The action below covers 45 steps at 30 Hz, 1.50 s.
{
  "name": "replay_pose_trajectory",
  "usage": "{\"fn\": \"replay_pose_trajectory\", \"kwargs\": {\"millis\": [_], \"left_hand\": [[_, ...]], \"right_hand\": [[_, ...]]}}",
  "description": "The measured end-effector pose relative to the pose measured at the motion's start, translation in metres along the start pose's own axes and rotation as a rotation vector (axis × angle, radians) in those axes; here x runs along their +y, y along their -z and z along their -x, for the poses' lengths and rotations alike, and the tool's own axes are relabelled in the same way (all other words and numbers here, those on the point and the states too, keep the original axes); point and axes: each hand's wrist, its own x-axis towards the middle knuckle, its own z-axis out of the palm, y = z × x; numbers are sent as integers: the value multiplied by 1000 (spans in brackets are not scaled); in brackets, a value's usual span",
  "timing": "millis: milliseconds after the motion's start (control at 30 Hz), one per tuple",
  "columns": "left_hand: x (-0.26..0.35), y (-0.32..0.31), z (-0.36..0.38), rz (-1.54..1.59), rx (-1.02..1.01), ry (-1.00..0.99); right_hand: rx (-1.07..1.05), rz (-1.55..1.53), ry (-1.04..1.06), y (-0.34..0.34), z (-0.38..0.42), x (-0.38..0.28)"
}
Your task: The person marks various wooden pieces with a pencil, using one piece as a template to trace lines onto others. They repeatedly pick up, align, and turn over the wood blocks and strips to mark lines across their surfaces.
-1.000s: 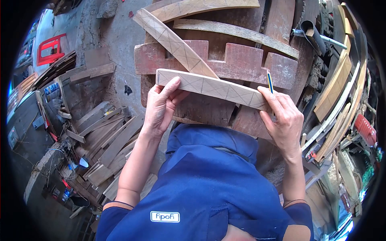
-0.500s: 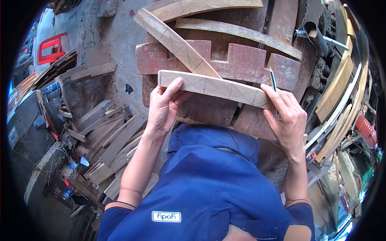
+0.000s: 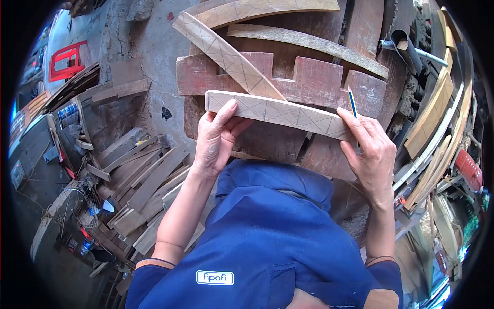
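Both hands hold a pale, slightly curved wooden strip (image 3: 280, 114) across the front of the bench, its face marked with pencilled crosses. My left hand (image 3: 218, 136) grips its left end, thumb on the marked face and fingers behind. At the right end my right hand (image 3: 370, 152) pinches the strip between thumb and fingers. A pencil (image 3: 352, 101) with a dark blue and yellow body also sits in the right hand, sharpened tip upward. Behind the strip, a second marked wooden piece (image 3: 229, 54) lies slanted, its lower end meeting the held strip's upper edge in view.
A notched reddish wooden block (image 3: 319, 74) lies on the bench. Further back are a rough curved slat (image 3: 309, 42) and another marked curved piece (image 3: 267, 11). Scrap boards (image 3: 159, 177) are piled at left. Long curved boards (image 3: 432, 118) and a dark tube (image 3: 405, 49) stand at right.
The hands keep their hold on the strip and pencil. The whole view has shifted very slightly; nothing has been taken up or let go.
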Motion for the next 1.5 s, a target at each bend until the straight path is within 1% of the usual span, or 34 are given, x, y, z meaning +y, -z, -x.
{"fn": "replay_pose_trajectory", "kwargs": {"millis": [333,467,600,667,767,833,900,967,1000,1033,1100,1133,1167,1233,1300,1367,1433,1500], "left_hand": [[-3,-5,0,26,10,15],[-3,-5,0,-13,1,5],[-4,-7,0,-45,8,-27],[-4,-8,0,-31,10,-35],[-3,-9,-1,-27,13,-39],[-2,-9,0,-38,14,-39],[-3,-9,-1,-34,13,-40],[-4,-8,-1,-39,12,-42],[-4,-8,-1,-43,15,-47],[-4,-8,-1,-45,14,-48],[-4,-9,-1,-38,11,-56],[-4,-9,-1,-38,10,-57],[-4,-8,-2,-37,9,-55],[-4,-8,-1,-34,13,-54],[-3,-10,0,-39,18,-50],[-3,-10,-1,-32,13,-52],[-4,-11,-1,-26,7,-53],[-4,-11,-1,-15,0,-57]], "right_hand": [[-13,-6,2,2,-5,1],[-10,-9,5,-1,-3,4],[-57,-33,-9,0,-2,5],[-85,-52,-20,4,-1,7],[-101,-76,31,20,-4,14],[-148,-205,75,36,-8,18],[-186,-253,39,46,-15,14],[-161,-713,-132,46,-25,8],[-111,-854,-93,44,-32,0],[-109,-855,-92,39,-41,-2],[-39,-829,92,27,-55,-3],[-50,-951,-36,22,-60,-14],[-50,-951,-35,14,-64,-21],[-47,-1064,-97,-3,-74,-30],[-94,-1001,-45,-12,-82,-36],[-93,-962,-16,-24,-87,-39],[9,-780,200,-33,-94,-40],[1,-771,215,-39,-96,-41]]}}
